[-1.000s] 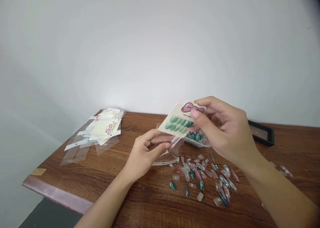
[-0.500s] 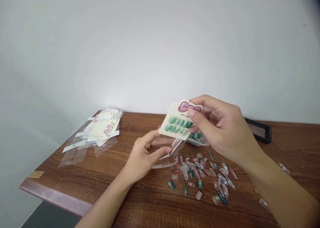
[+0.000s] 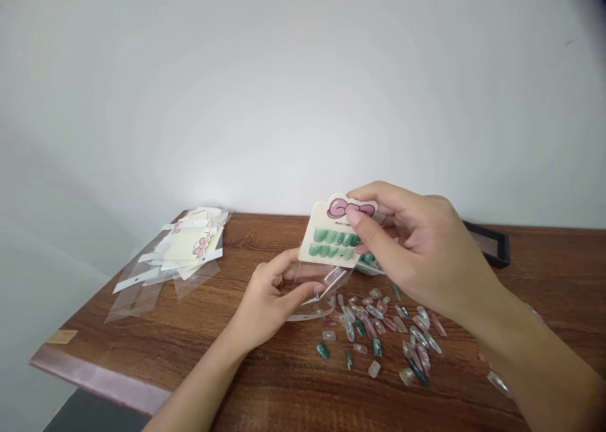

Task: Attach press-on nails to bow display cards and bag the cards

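Between the thumb and fingers of my right hand (image 3: 402, 242) is a cream display card (image 3: 326, 220) with a pink bow at its top and two rows of green press-on nails (image 3: 330, 251). My left hand (image 3: 281, 287) grips a clear plastic bag (image 3: 326, 287) by thumb and fingers. The card's lower edge is at the bag's mouth; I cannot tell how far inside it reaches. Behind my right hand, a clear tub (image 3: 372, 266) of green nails is partly hidden. Loose press-on nails (image 3: 376, 347), pink, clear and green, lie scattered below the hands.
At the left of the wooden table (image 3: 265, 388) lies a pile of bow cards (image 3: 182, 249) and clear bags (image 3: 137, 299). A black frame-like box (image 3: 502, 249) stands behind my right wrist. A clear lid-like piece (image 3: 303, 317) rests under my left hand. The wall (image 3: 284, 103) closes off the back.
My right hand has brought the card slightly left and down, closer to the bag's mouth, and the card has turned a little more level. My left hand stays nearly in place.
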Motion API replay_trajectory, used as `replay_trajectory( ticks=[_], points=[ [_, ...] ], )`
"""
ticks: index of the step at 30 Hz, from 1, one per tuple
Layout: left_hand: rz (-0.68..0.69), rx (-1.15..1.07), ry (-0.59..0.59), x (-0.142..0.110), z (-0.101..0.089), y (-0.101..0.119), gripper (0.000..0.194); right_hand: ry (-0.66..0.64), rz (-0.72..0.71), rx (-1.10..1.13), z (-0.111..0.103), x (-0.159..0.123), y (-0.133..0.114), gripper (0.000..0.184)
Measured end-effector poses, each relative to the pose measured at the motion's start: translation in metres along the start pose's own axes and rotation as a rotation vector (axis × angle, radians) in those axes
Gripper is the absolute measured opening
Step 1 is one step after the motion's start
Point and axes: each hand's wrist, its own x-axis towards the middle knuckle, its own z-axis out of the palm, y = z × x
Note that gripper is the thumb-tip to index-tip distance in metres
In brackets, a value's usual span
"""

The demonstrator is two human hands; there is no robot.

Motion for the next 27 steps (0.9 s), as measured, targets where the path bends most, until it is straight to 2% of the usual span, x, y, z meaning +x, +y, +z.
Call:
replay_trajectory(
  ticks=[10, 17, 23, 27],
  points=[
    [0.007, -0.015, 0.02, -0.0004, -0.0009, -0.0026, 0.042, 0.045, -0.016, -0.098, -0.0054, 0.0003, -0.0019, 0.013],
    [0.006, 0.032, -0.019, 0.0005, -0.0012, -0.0044, 0.043, -0.022, -0.027, -0.116, -0.0032, 0.0011, -0.0057, 0.01],
    [0.02, 0.135, -0.003, -0.0016, -0.0022, -0.0057, 0.038, -0.069, -0.062, -0.116, -0.0033, -0.0002, -0.0093, 0.012],
    [0.018, 0.079, 0.001, -0.0007, -0.001, -0.0038, 0.037, -0.071, -0.031, -0.038, -0.0002, -0.001, -0.0086, 0.011]
  ],
)
